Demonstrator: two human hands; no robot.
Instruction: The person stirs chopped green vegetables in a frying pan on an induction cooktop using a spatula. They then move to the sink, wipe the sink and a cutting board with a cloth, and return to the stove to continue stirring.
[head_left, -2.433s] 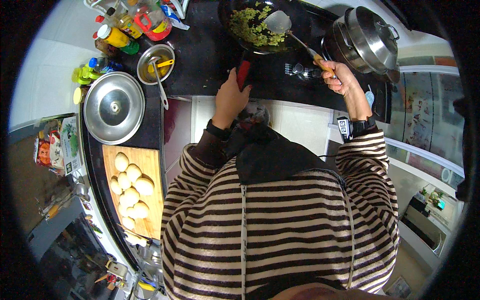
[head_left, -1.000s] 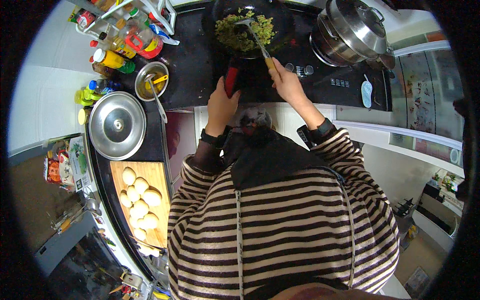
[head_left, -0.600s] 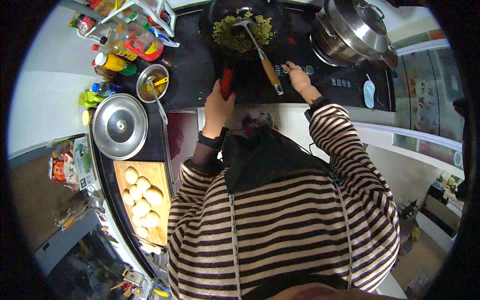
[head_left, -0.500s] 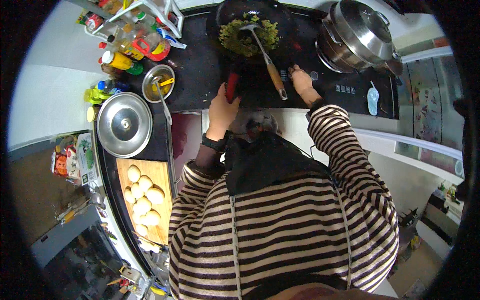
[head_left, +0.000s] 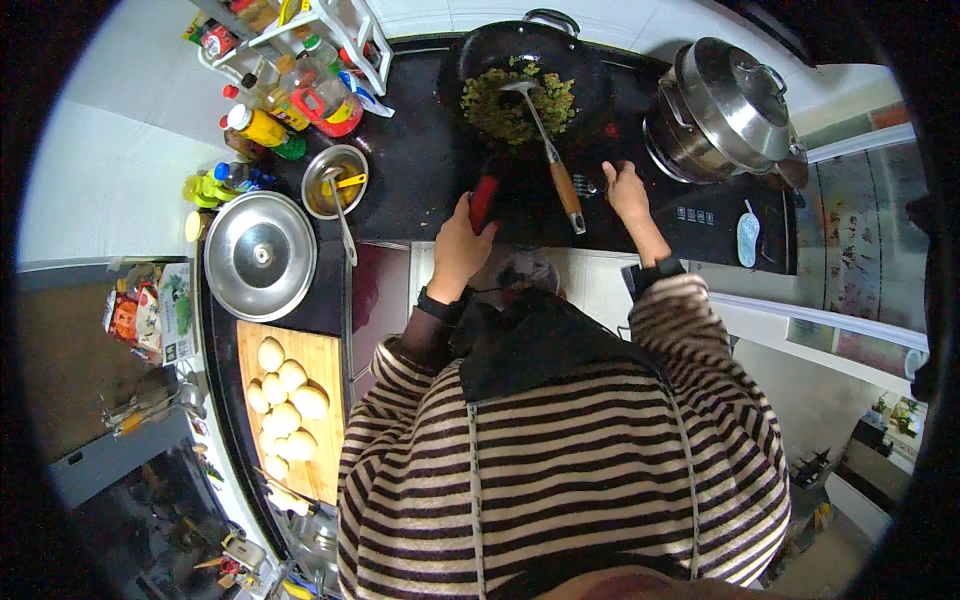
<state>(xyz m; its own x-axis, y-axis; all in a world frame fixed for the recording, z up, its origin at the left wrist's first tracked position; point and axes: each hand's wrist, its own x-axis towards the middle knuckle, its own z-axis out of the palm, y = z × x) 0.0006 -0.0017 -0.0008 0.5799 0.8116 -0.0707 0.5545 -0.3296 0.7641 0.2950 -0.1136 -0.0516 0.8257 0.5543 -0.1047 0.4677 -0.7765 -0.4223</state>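
Observation:
A dark wok (head_left: 600, 75) at the back middle of the hob holds chopped green and yellowish food (head_left: 485, 105). My left hand (head_left: 460, 250) is closed round its red handle (head_left: 484, 200). In the wok lies the head of a metal spatula (head_left: 535, 112), and its wooden handle (head_left: 563, 188) slants out over the near rim without a hand on it. To the right of that handle, my right hand (head_left: 630, 195) hovers at the black hob (head_left: 660, 225), beside small control markings (head_left: 588, 184). Its fingers are loosely bent and apart, with nothing visible in them.
A lidded steel pot (head_left: 715, 110) stands at right, near a light-blue oval item (head_left: 747, 238). At left are a steel bowl (head_left: 318, 205) with utensils, a round metal lid (head_left: 230, 280), bottles (head_left: 330, 110) and a cutting board (head_left: 325, 365) bearing several peeled potatoes (head_left: 290, 375).
My right hand has shifted slightly right, off the control markings, which show more now. My left hand keeps its hold on the wok handle. The whole view has tilted a little.

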